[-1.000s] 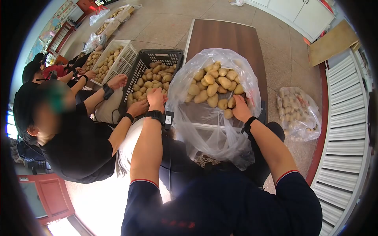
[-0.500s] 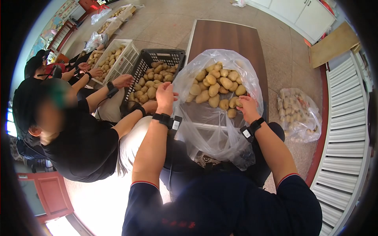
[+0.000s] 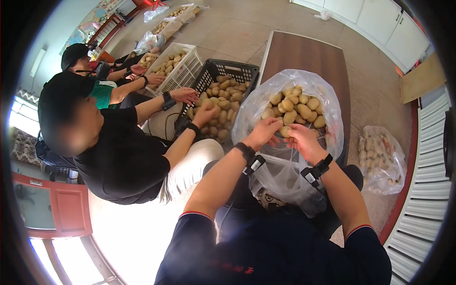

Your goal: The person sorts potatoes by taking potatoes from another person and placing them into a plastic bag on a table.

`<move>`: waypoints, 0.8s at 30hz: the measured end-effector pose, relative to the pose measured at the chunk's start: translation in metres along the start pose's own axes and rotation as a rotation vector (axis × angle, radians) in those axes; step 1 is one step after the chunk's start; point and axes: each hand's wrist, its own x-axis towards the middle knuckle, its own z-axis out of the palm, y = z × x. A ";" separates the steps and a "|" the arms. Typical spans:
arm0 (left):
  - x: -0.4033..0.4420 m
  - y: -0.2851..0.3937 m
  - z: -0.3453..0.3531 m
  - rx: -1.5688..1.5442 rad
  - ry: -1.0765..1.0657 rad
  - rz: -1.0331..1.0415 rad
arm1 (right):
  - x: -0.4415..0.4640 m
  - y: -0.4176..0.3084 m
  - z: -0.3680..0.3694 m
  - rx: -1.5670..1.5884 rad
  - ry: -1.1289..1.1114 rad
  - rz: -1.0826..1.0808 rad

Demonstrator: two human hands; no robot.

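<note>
A single potato (image 3: 285,131) sits between my two hands at the near side of a clear plastic bag (image 3: 247,111). My right hand (image 3: 304,140) is closed on this potato with its fingertips. My left hand (image 3: 262,133) is close against the potato's left side, thumb and fingers apart; whether it touches cannot be told. Beyond my hands, a heap of potatoes (image 3: 304,107) fills the far part of the open bag. The bag rests on a brown tabletop (image 3: 304,54) and hangs over its near edge toward my lap.
Beside me on the left, a co-worker's hands (image 3: 206,114) are over a black crate (image 3: 251,76) of potatoes. A white crate (image 3: 192,61) stands farther off. A filled bag of potatoes (image 3: 382,159) lies on the floor at right, near a white radiator (image 3: 420,204).
My left hand has come right from the bag's left edge to meet my right hand. A potato is now lifted between them. The view has turned left.
</note>
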 end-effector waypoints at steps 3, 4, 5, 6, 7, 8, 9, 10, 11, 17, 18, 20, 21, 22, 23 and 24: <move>0.000 0.001 -0.002 -0.157 -0.091 -0.086 | 0.003 0.002 0.012 -0.247 0.085 0.008; 0.001 -0.003 -0.003 -0.220 -0.148 -0.088 | 0.005 0.002 0.015 -0.247 0.082 0.006; 0.003 -0.006 -0.005 -0.283 -0.206 -0.091 | 0.006 0.003 0.017 -0.340 0.093 -0.015; 0.006 -0.010 -0.007 -0.284 -0.206 -0.091 | 0.006 0.003 0.019 -0.434 0.106 -0.036; 0.006 -0.010 -0.008 -0.306 -0.223 -0.098 | 0.007 0.004 0.019 -0.435 0.106 -0.034; 0.007 -0.011 -0.009 -0.328 -0.242 -0.106 | 0.010 0.007 0.018 -0.469 0.103 -0.115; 0.007 -0.012 -0.011 -0.330 -0.249 -0.108 | 0.012 0.008 0.016 -0.501 0.104 -0.196; 0.004 -0.009 -0.014 -0.347 -0.219 -0.109 | 0.016 0.012 0.015 -0.503 0.120 -0.192; 0.003 -0.007 -0.013 -0.366 -0.200 -0.111 | 0.020 0.017 0.013 -0.514 0.133 -0.260; 0.017 -0.020 -0.022 -0.481 -0.098 -0.034 | 0.030 0.041 -0.010 -0.550 0.272 -0.371; 0.017 -0.018 -0.025 -0.491 -0.081 -0.020 | 0.033 0.046 -0.019 -0.554 0.284 -0.371; 0.014 -0.011 -0.028 -0.537 -0.032 -0.004 | 0.041 0.058 -0.038 -0.647 0.459 -0.527; 0.012 -0.009 -0.030 -0.580 0.026 0.011 | 0.040 0.058 -0.048 -0.646 0.461 -0.526; 0.012 -0.008 -0.034 -0.579 0.025 0.010 | 0.036 0.054 -0.056 -0.720 0.522 -0.516; 0.013 -0.008 -0.038 -0.614 0.070 0.028 | 0.033 0.050 -0.064 -0.794 0.584 -0.504; 0.015 -0.008 -0.043 -0.650 0.114 0.046 | 0.031 0.045 -0.071 -0.793 0.584 -0.504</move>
